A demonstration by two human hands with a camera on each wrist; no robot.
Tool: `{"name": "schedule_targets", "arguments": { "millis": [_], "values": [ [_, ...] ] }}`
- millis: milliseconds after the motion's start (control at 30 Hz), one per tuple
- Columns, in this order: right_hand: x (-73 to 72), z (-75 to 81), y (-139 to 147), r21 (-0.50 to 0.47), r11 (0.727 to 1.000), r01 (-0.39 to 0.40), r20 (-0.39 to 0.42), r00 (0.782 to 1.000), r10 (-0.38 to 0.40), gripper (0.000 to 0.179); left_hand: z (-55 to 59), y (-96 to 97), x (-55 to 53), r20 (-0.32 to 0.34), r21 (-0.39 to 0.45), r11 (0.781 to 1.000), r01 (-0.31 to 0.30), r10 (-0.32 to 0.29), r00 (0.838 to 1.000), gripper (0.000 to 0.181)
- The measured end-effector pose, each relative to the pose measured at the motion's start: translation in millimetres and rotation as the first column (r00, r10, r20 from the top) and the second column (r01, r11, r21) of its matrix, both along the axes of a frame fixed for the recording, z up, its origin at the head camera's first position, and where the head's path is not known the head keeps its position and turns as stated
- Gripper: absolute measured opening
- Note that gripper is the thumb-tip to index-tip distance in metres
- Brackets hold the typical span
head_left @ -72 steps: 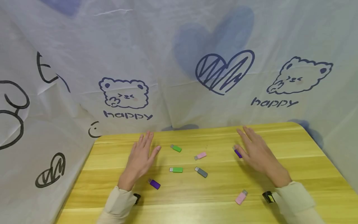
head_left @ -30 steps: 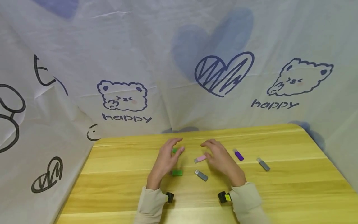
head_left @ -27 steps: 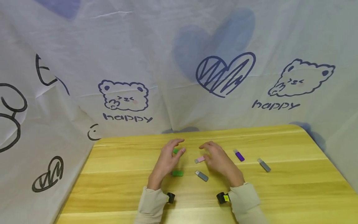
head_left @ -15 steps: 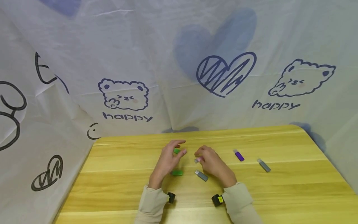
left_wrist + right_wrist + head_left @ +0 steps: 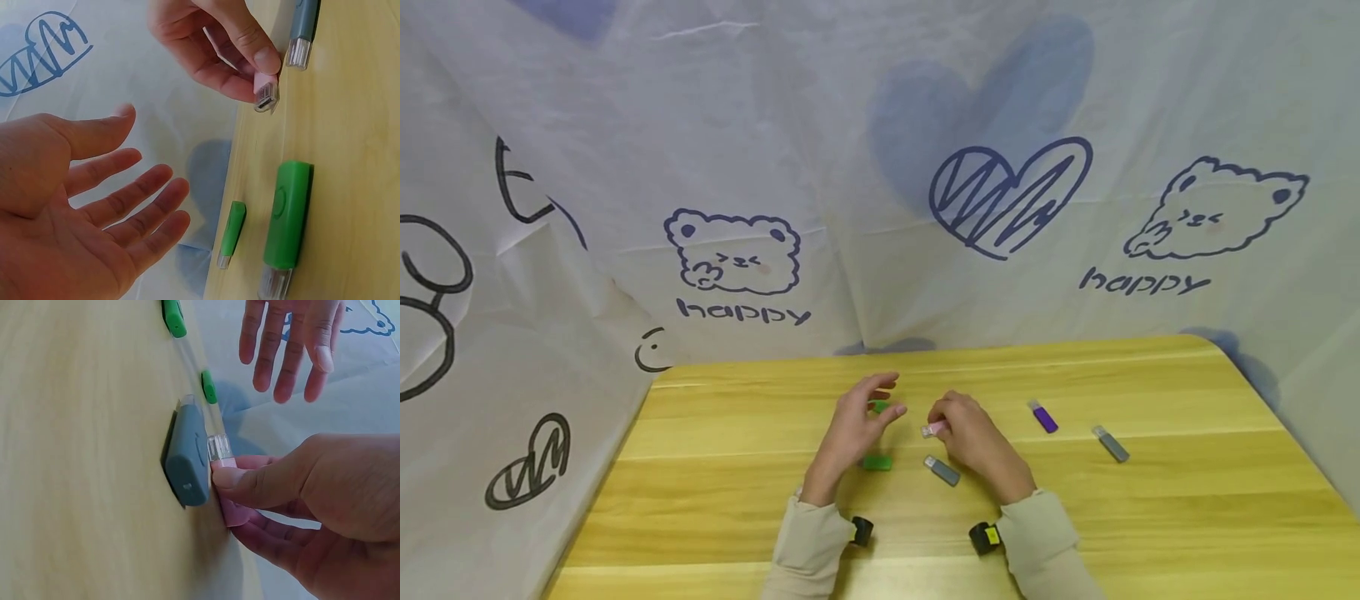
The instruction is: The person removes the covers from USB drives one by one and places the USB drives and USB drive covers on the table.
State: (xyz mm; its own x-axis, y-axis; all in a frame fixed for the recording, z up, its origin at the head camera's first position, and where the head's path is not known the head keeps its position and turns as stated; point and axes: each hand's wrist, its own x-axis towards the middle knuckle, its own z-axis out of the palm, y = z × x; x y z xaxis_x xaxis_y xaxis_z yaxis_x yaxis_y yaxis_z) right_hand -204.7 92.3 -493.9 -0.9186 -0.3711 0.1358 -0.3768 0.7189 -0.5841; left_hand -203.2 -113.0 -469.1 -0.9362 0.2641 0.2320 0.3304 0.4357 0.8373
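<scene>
My right hand (image 5: 973,437) pinches a pink USB stick (image 5: 934,429) between thumb and fingers, close over the wooden table. In the right wrist view, the stick's clear-capped connector (image 5: 219,447) sticks out past the thumb. My left hand (image 5: 856,425) hovers with fingers spread and holds nothing, facing the right one. Beside it lie two green USB sticks, a far one (image 5: 233,226) and a nearer one (image 5: 289,215); the left hand partly hides both in the head view. A grey USB stick (image 5: 942,471) lies just in front of the pink one.
To the right on the table (image 5: 1187,517) lie a purple USB stick (image 5: 1043,417) and a second grey one (image 5: 1111,444). White cloth (image 5: 865,275) with blue drawings hangs behind the table's back edge and along the sides.
Both hands have come inward from wide apart. The right fingers have closed on the pink stick over the last second, while the left hand has stayed nearly still. The arms now cover the front sticks' places.
</scene>
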Motion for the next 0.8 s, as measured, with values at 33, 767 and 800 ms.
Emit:
{"name": "schedule_targets", "arguments": {
  "millis": [33,767,800],
  "values": [
    [-0.2,-0.2,1,-0.005,1.000,0.005,0.006,1.000,-0.005,0.007,-0.2,0.2,0.1,0.006,0.012,1.000,0.002,-0.003,1.000,0.044],
    [0.5,27.6,17,-0.270,0.962,0.027,0.053,0.998,-0.013,0.006,3.0,9.0,-1.3,0.038,0.239,0.971,-0.012,0.003,0.999,0.022],
    [0.6,27.8,17,-0.288,0.957,0.022,0.058,0.998,-0.005,0.006,3.2,9.6,-1.5,0.037,0.256,0.967,-0.006,-0.004,0.999,0.021]
  ]
}}
